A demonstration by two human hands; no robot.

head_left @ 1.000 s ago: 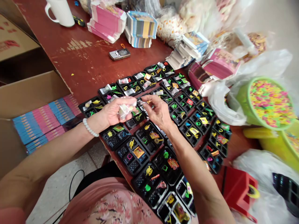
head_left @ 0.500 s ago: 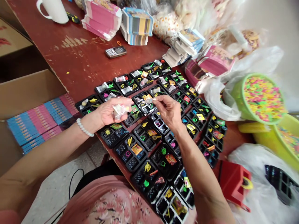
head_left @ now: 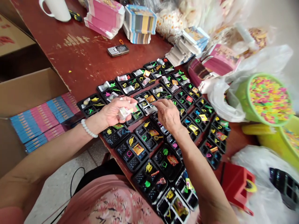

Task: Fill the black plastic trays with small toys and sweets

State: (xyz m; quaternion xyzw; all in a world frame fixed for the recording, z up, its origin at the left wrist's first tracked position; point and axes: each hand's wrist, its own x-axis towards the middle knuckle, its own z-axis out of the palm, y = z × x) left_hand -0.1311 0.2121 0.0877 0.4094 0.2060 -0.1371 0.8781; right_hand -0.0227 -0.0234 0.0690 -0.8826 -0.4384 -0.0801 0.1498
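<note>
My left hand [head_left: 112,112], a bead bracelet at its wrist, is closed around a bunch of small whitish wrapped packets [head_left: 124,114] above the trays. My right hand [head_left: 169,116] pinches one small clear-wrapped packet [head_left: 150,109] at its end, low over a black compartment tray [head_left: 140,106]. That tray also holds a gold packet [head_left: 150,99]. Similar black trays [head_left: 149,127] lie all around, with small plastic toys and coloured packets in their compartments; some at the back hold whitish packets too.
A mobile phone [head_left: 118,50], white mug [head_left: 57,10] and card stacks [head_left: 139,25] stand at the back. To the right are a green basket [head_left: 244,96] of coloured pieces, a red tape dispenser [head_left: 233,179] and plastic bags. An open carton [head_left: 35,84] with boxes sits below left.
My right hand has lowered the packet from above the tray to its near compartments. The left hand has shifted slightly right, still holding its packets. The whole view has shifted a little.
</note>
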